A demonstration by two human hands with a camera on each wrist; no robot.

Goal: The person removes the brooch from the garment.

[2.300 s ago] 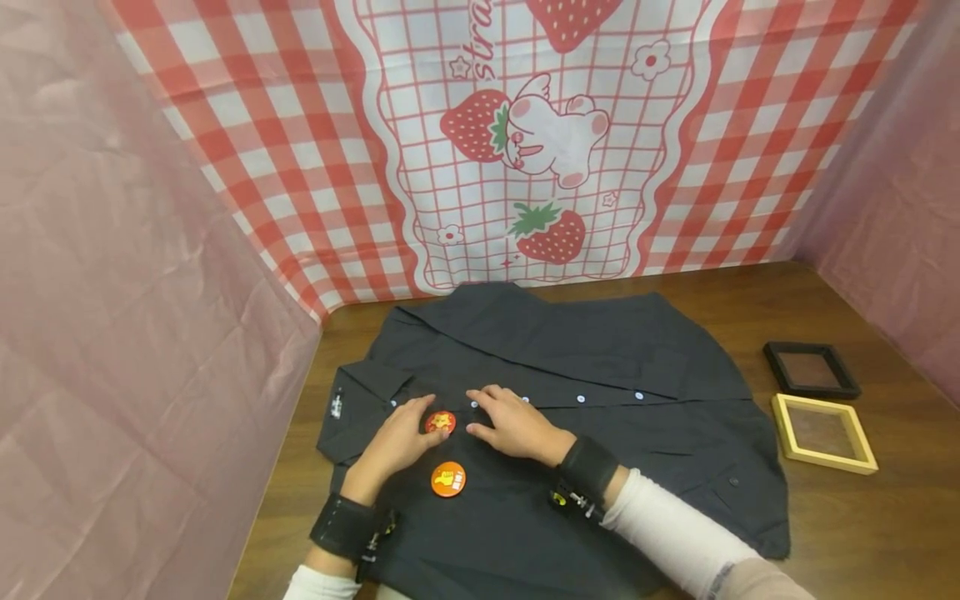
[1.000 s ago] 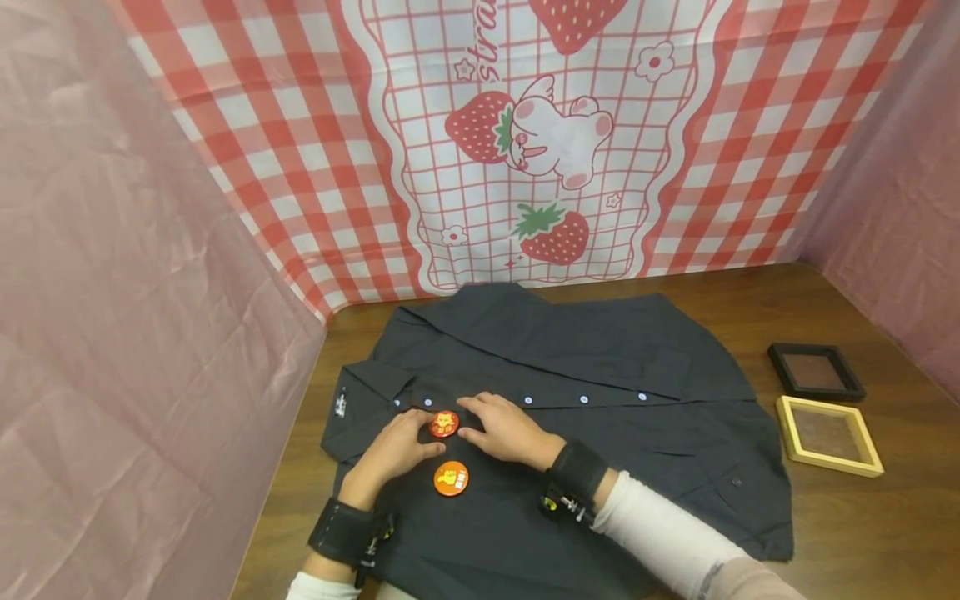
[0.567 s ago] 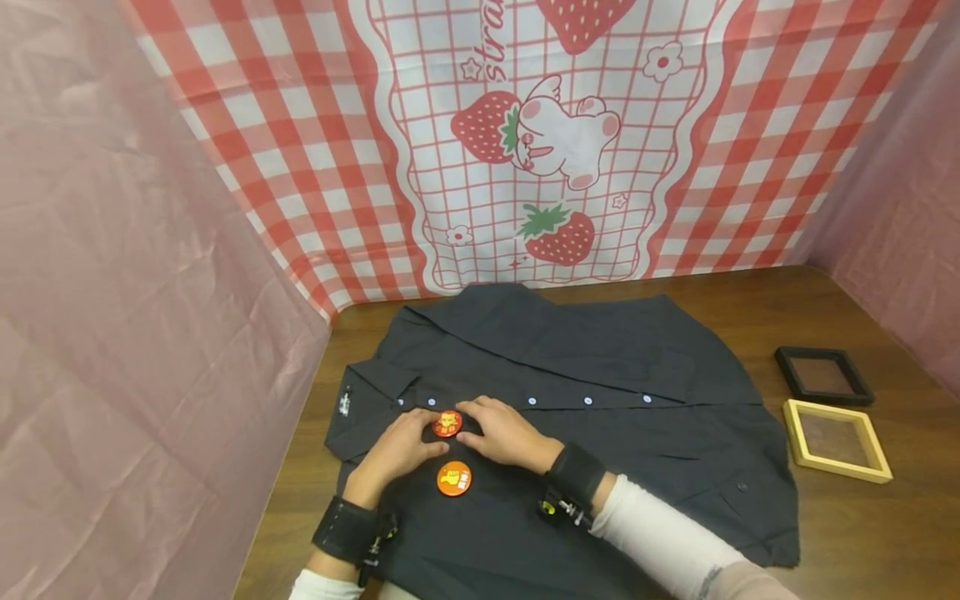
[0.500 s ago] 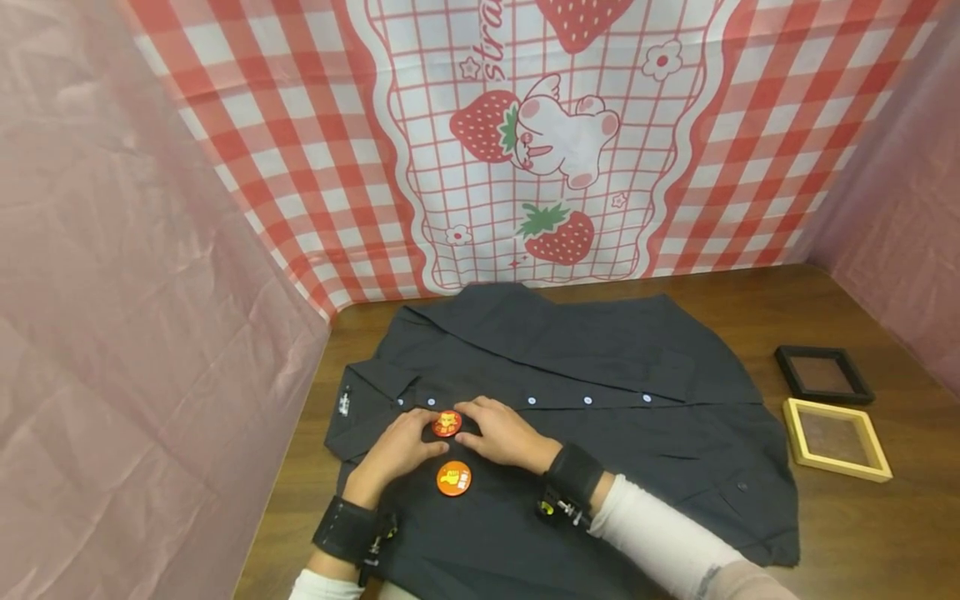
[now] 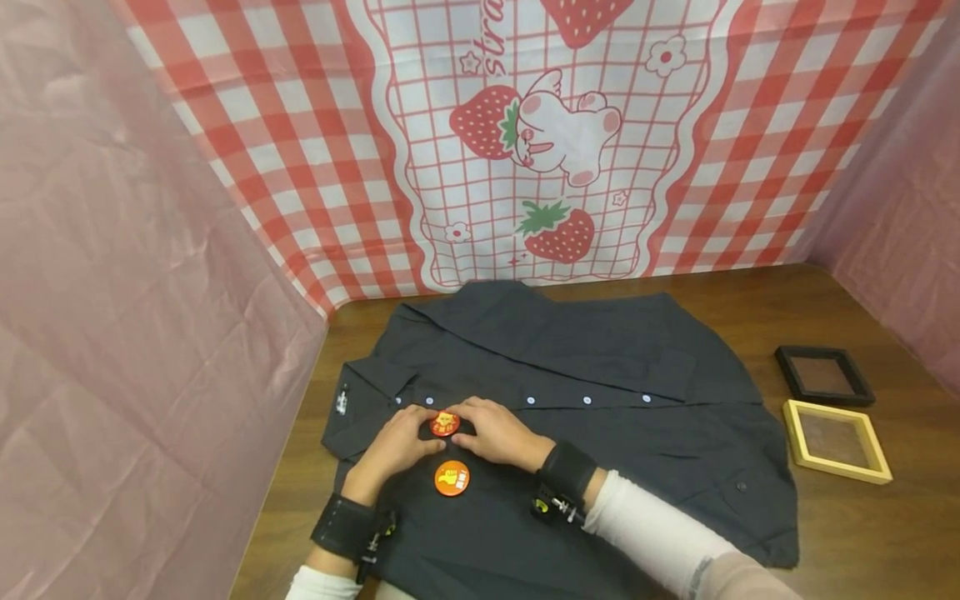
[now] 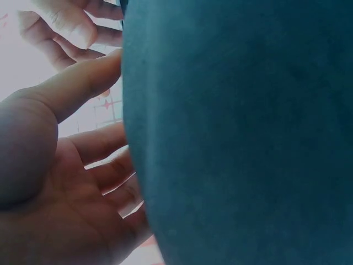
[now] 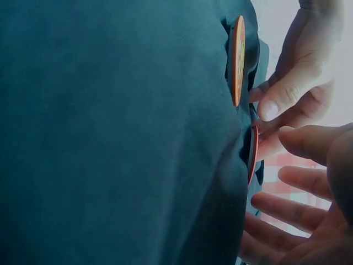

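Left hand [image 5: 400,442] and right hand [image 5: 498,432] either side of red badge [image 5: 445,424], fingers loosely spread.
Head view: I have red badge on dark shirt [image 5: 585,467], just near side of button row; thumbs apart from forefingers, can't tell if tips touch badge rim. Orange badge [image 5: 452,478] sits nearer me, in the room between the forearms. Collar end runs close to left edge of table [image 5: 847,533], pink curtain [image 5: 165,333] beyond; wider wood on the right, with black frame [image 5: 791,372] and yellow frame [image 5: 797,433] side by side, each rim round a brown panel. Left wrist: thumb well off the fingers, tips at shirt's outline. Right wrist: both badges edge-on, orange apart from the fingers, red right beside them.
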